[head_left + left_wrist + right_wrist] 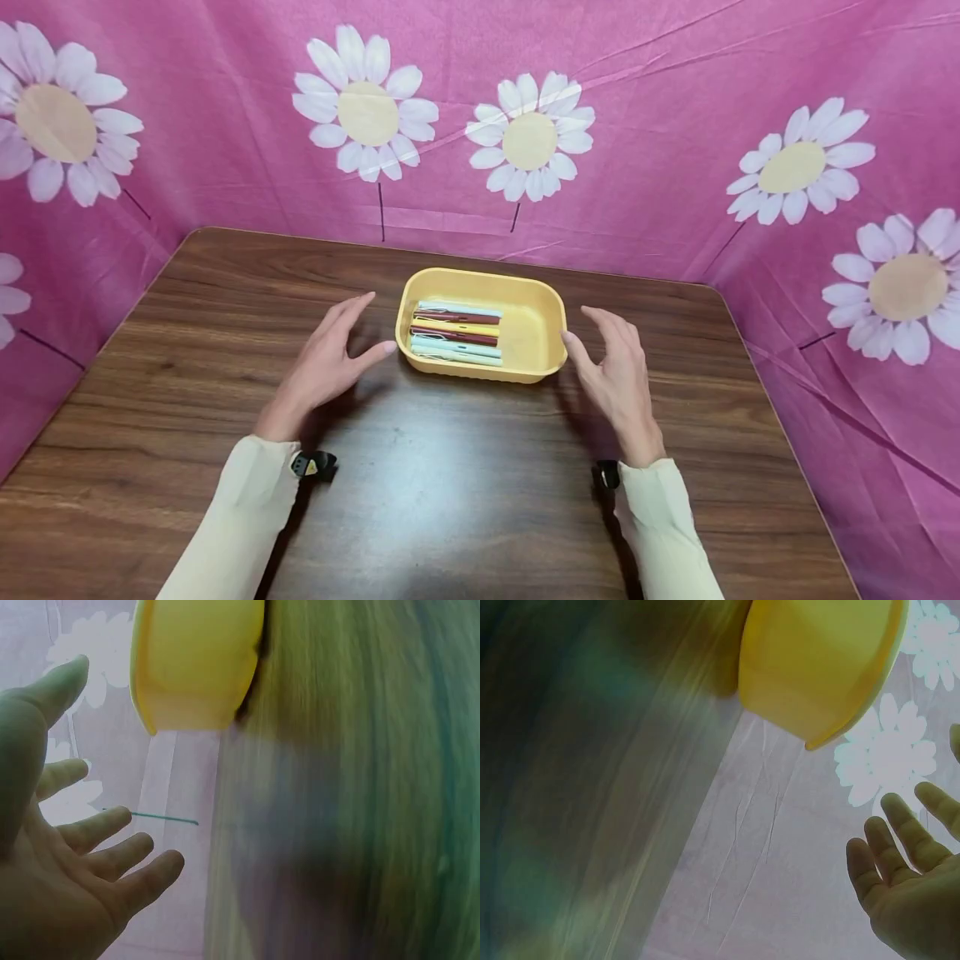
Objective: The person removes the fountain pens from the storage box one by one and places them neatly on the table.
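Note:
A yellow plastic bin (534, 340) with rounded corners sits toward the back of the table. Inside, on its left side, several clipped pens (456, 335) lie side by side in pale blue, maroon, yellow and pale green. My left hand (322, 362) is held just left of the bin, fingers spread and holding nothing. On the other side is my right hand (617, 379), also with spread fingers and nothing in it. Its thumb tip overlaps the bin's right edge in the head view; I cannot tell whether they touch. Both wrist views show the bin's outer wall (199, 664) apart from the fingers.
Beneath everything is a dark wood-grain table (420, 508) with rounded back corners. A pink cloth (457, 225) printed with white daisies hangs behind it and along both sides. Dark straps with small devices (313, 465) are on both wrists, at the cream sleeves (240, 508).

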Demonstrator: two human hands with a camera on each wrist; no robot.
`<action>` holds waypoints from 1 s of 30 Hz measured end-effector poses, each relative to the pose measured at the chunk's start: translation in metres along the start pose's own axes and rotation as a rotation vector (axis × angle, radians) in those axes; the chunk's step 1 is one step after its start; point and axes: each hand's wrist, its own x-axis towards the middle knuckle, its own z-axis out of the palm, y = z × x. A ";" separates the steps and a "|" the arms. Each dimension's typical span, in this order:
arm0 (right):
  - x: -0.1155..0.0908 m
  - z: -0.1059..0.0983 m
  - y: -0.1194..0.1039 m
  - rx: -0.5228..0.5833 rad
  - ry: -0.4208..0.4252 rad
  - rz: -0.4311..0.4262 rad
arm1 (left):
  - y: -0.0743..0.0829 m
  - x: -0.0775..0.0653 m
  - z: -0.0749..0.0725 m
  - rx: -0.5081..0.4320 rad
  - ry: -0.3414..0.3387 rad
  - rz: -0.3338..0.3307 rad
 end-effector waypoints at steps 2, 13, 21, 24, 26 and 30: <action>0.002 0.002 -0.003 0.019 -0.010 0.011 | 0.001 0.001 0.003 -0.051 0.006 -0.006; 0.017 0.021 -0.015 0.122 -0.099 0.078 | 0.003 0.011 0.020 -0.294 -0.022 -0.044; 0.025 0.032 -0.018 0.196 -0.148 0.148 | 0.001 0.014 0.025 -0.366 -0.017 -0.043; 0.025 0.035 -0.018 0.223 -0.151 0.165 | 0.000 0.014 0.026 -0.413 -0.015 -0.046; 0.025 0.038 -0.017 0.241 -0.154 0.172 | -0.001 0.014 0.027 -0.453 -0.013 -0.053; 0.027 0.042 -0.018 0.264 -0.179 0.171 | -0.003 0.016 0.029 -0.509 -0.011 -0.062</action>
